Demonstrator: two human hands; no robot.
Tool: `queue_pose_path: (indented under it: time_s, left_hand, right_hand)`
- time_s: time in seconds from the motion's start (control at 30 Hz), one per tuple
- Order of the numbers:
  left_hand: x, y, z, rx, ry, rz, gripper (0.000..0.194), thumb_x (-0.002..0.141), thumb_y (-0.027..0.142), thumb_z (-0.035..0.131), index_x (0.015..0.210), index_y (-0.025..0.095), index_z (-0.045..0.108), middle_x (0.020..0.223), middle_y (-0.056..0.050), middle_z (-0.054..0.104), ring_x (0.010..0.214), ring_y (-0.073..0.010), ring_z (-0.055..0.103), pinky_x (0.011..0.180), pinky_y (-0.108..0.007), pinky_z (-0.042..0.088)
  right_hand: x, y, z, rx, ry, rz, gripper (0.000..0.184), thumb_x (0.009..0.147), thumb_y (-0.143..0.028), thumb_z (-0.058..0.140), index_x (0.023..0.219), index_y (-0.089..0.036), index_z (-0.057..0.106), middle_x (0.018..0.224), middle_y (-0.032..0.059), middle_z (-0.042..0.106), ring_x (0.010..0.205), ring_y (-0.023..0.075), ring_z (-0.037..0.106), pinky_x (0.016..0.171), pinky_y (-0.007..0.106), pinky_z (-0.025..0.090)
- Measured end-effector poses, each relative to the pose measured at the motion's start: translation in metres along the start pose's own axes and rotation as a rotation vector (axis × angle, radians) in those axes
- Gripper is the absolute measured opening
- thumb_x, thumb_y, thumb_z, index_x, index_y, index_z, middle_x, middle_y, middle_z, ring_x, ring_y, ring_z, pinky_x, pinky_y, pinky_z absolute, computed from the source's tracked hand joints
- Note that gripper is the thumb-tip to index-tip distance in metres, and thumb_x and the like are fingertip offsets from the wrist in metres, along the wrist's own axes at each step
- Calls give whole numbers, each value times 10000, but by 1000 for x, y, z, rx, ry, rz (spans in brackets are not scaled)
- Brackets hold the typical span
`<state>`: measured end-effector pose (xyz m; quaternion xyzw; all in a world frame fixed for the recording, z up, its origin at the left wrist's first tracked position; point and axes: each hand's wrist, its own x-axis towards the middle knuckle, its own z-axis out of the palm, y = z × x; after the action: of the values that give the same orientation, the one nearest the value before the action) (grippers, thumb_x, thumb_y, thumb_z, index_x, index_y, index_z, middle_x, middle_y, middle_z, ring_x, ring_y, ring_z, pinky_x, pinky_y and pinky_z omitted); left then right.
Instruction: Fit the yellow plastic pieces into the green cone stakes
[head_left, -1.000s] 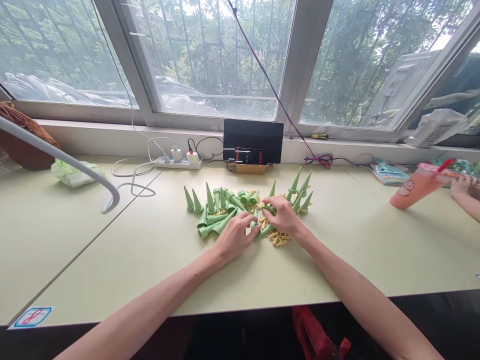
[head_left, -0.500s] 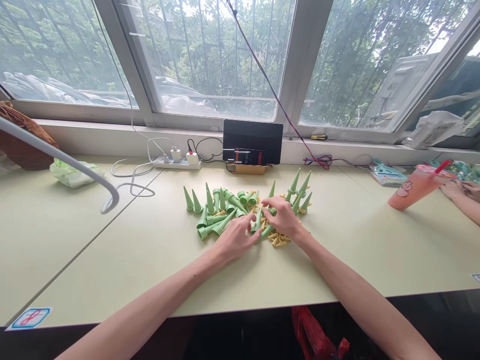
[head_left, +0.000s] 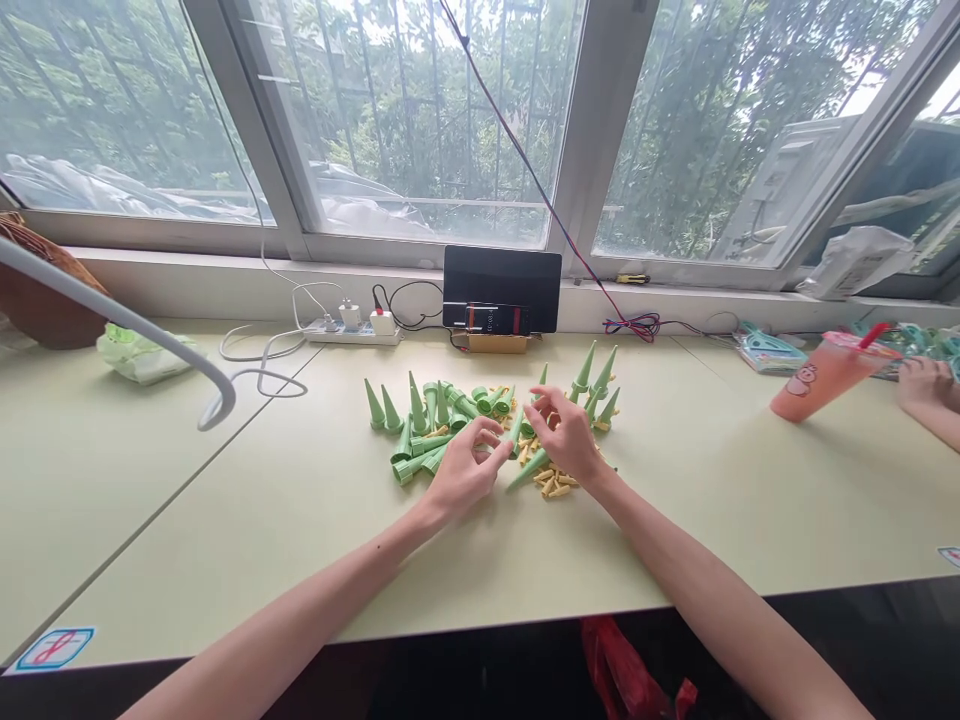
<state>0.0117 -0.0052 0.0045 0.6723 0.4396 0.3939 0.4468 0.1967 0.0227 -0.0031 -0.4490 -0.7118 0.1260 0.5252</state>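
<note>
Across the desk (head_left: 480,575), one green cone (head_left: 531,467) lies tip towards eight o'clock, and beyond it my half-curled left fingers (head_left: 499,458), nearer, grip unclear, have a steep cone (head_left: 517,429) at one o'clock, its tip beside my parted, seemingly unladen right fingers (head_left: 541,424).

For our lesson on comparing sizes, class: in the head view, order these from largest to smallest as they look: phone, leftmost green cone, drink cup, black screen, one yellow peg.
1. Black screen
2. Drink cup
3. Phone
4. Leftmost green cone
5. Yellow peg
</note>
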Motion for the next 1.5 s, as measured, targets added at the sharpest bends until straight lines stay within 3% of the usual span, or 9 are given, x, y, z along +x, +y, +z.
queue_pose_path:
  time_s: [0.13,0.33,0.5,0.7,0.87,1.03,1.23,1.37,1.5]
  left_hand:
    - [0,-3,1,-129,-17,45,329,875,467,617,1046,204,516,1006,-55,627,396,-27,463,351,-183,343]
    - [2,-8,1,-119,-52,93,326,897,447,597,1109,203,554,1040,-66,640,413,-30,474,368,-190,386]
    - [3,-10,1,-87,-63,92,323,914,443,571,1116,192,569,951,-58,681,423,-60,521,375,-200,418]
    - [0,-9,1,16,-73,93,351,879,459,617,1118,208,559,1181,-90,613,483,-67,595,446,-234,494]
    - [0,-8,2,10,-93,102,327,901,448,586,1120,208,553,1115,-77,642,504,-72,592,436,-213,487]
    - [2,-8,2,-112,-111,7,376,904,497,562,1138,212,489,1024,-75,658,419,-84,573,350,-217,429]
    - [3,0,1,-213,-115,-24,393,888,526,565,1093,210,453,1054,-95,666,397,-93,576,337,-229,430]
    - [3,-1,1,-176,-87,-21,399,879,505,593,1098,199,463,912,-56,681,380,-83,561,379,-222,456]
    - [4,-6,1,-121,-64,-12,412,852,505,627,1089,200,484,1130,-105,623,405,-67,572,351,-218,437]
  right_hand:
    - [0,-5,1,117,13,72,358,946,-396,545,1240,-205,472,747,-2,614,604,146,582,520,251,473]
    - [-3,-7,5,228,-77,95,442,956,-422,524,1319,-192,421,779,11,625,609,149,599,528,259,508]
    - [-5,-8,8,251,-70,65,458,927,-384,577,1322,-213,423,797,5,622,651,151,615,572,268,535]
    - [-7,-11,11,295,-66,79,449,907,-382,614,1287,-226,433,771,-17,600,603,135,601,556,262,525]
    - [-8,-9,12,346,-83,88,494,893,-402,645,1301,-231,426,805,-11,619,617,136,626,542,253,532]
    - [-7,-10,10,348,-78,85,437,965,-417,528,1338,-223,409,841,11,661,577,126,629,507,243,518]
    - [-6,-12,8,231,-74,59,284,981,-408,495,1146,-185,553,787,11,653,547,115,607,530,245,504]
    - [-6,-13,8,197,-88,52,256,967,-394,515,1071,-174,594,779,23,665,577,123,605,565,248,510]
    - [-7,-13,9,161,-86,45,239,939,-378,558,1043,-170,607,810,39,679,621,133,613,582,246,508]
